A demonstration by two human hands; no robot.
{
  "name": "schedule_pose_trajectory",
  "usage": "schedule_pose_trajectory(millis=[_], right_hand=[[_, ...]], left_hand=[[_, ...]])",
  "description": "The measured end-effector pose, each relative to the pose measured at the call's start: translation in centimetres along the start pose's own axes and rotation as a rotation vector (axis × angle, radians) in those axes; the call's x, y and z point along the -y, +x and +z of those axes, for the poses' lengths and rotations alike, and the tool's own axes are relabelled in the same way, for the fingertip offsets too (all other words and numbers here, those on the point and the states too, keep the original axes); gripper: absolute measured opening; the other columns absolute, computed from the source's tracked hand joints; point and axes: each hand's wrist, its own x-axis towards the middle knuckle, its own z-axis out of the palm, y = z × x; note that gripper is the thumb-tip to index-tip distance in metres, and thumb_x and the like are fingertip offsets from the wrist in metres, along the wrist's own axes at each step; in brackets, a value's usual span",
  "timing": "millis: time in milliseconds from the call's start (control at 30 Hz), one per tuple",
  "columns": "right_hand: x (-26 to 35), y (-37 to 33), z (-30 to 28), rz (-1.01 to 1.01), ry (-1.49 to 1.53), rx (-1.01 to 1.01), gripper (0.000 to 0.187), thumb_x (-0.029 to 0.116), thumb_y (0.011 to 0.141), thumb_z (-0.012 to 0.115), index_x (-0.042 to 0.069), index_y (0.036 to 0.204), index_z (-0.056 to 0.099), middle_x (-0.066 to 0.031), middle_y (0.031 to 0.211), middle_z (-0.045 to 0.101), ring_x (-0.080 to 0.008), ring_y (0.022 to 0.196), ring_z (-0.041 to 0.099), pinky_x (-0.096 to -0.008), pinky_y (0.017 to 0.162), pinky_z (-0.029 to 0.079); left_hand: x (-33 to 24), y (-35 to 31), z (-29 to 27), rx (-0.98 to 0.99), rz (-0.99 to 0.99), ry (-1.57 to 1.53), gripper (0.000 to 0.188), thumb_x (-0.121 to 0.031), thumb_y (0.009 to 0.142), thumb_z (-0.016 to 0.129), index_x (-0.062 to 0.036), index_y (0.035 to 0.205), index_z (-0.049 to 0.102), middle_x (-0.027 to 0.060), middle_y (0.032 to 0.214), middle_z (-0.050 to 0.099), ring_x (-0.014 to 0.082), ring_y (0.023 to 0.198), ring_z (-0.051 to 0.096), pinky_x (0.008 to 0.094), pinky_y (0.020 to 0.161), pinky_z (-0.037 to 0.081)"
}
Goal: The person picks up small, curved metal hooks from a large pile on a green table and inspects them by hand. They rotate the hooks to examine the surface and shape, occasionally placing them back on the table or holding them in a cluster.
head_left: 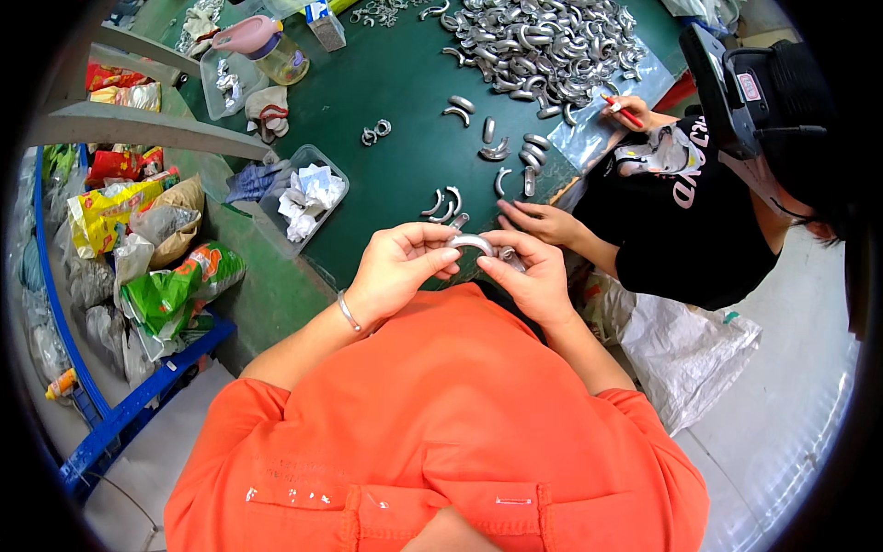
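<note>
Head view: bent-fingered left hand (395,267) and right hand (534,279) pinch a curved metal piece (474,239) between them.

Bright, even lighting, small glints on metal pieces (552,51), black fisheye border, straight edges bowed.

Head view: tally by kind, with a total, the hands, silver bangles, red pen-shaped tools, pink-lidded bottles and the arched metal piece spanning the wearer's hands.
Wearer's left hand and right hand: 2
Co-worker's hands: 2
Silver bangle: 1
Red pen-shaped tool: 1
Pink-lidded bottle: 1
Arched metal piece: 1
Total: 8
</note>
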Motion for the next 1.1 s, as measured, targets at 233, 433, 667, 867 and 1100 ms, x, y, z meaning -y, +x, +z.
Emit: schedule_pose_trajectory(millis=[233, 433, 667, 867, 1100], right_hand=[[0.4, 0.3, 0.1, -0.025, 0.06, -0.013, 0.023, 0.003, 0.075, 0.067, 0.001, 0.098, 0.062, 0.001, 0.084, 0.058, -0.0038, 0.073, 0.05, -0.0169, 0.063, 0.04], [0.8, 0.2, 0.0, 0.026, 0.235, 0.016, 0.025, 0.002, 0.075, 0.066, 0.0, 0.099, 0.06, 0.0, 0.083, 0.056, -0.0044, 0.074, 0.049, -0.0171, 0.064, 0.04], [-0.3, 0.5, 0.0, -0.07, 0.207, 0.027, 0.025, 0.001, 0.075, 0.066, 0.001, 0.099, 0.059, 0.0009, 0.083, 0.054, -0.0046, 0.074, 0.048, -0.0168, 0.065, 0.039], [-0.4, 0.4, 0.0, -0.06, 0.216, 0.024, 0.025, 0.0, 0.075, 0.066, 0.001, 0.099, 0.058, 0.0006, 0.084, 0.054, -0.0047, 0.076, 0.048, -0.017, 0.066, 0.039], [-0.2, 0.4, 0.1, -0.053, 0.257, 0.016, 0.027, -0.001, 0.075, 0.066, 0.0, 0.1, 0.057, -0.0032, 0.092, 0.056, -0.0088, 0.084, 0.052, -0.0211, 0.076, 0.041]], left_hand=[[-0.1, 0.0, 0.0, 0.024, 0.115, -0.037, 0.025, 0.0, 0.08, 0.06, 0.005, 0.104, 0.056, 0.0091, 0.093, 0.061, 0.0119, 0.079, 0.06, 0.0232, 0.071, 0.05], [0.4, 0.2, 0.0, 0.044, 0.315, 0.018, 0.026, 0.006, 0.076, 0.061, 0.0049, 0.102, 0.056, 0.0081, 0.094, 0.058, 0.0128, 0.086, 0.058, 0.0234, 0.075, 0.049], [-0.1, 0.0, 0.3, 0.066, 0.284, -0.083, 0.032, 0.008, 0.074, 0.062, 0.0051, 0.104, 0.053, 0.0095, 0.094, 0.057, 0.0136, 0.086, 0.058, 0.0245, 0.077, 0.05], [-0.1, -0.1, 0.3, 0.066, 0.281, -0.099, 0.033, 0.01, 0.073, 0.062, 0.0044, 0.104, 0.052, 0.011, 0.096, 0.057, 0.016, 0.088, 0.058, 0.0269, 0.079, 0.049], [0.1, 0.0, 0.2, 0.063, 0.324, -0.082, 0.035, 0.011, 0.074, 0.06, 0.0025, 0.107, 0.051, 0.0114, 0.101, 0.056, 0.0147, 0.09, 0.056, 0.0255, 0.079, 0.049]])
